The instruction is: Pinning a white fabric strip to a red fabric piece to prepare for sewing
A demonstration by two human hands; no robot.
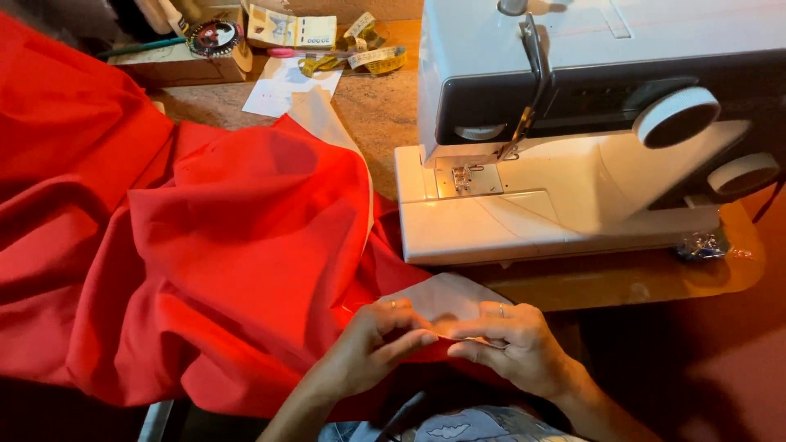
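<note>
A large red cloth (188, 237) spreads over the left of the table and hangs off its front edge. At that edge a pale white piece of fabric (446, 296) lies on the red cloth. My left hand (377, 340) and my right hand (512, 344) meet just below it, both pinching the near edge of the white piece between thumb and fingers. Each hand wears a ring. A white sewing machine (573, 131) stands behind the hands, its needle plate (463, 176) lit and bare.
At the back lie a yellow measuring tape (372, 57), paper notes (291, 29), a white paper sheet (286, 86) and a box with a round pincushion (213, 37). A crumpled foil scrap (702, 244) sits by the wooden table's (622, 282) right edge.
</note>
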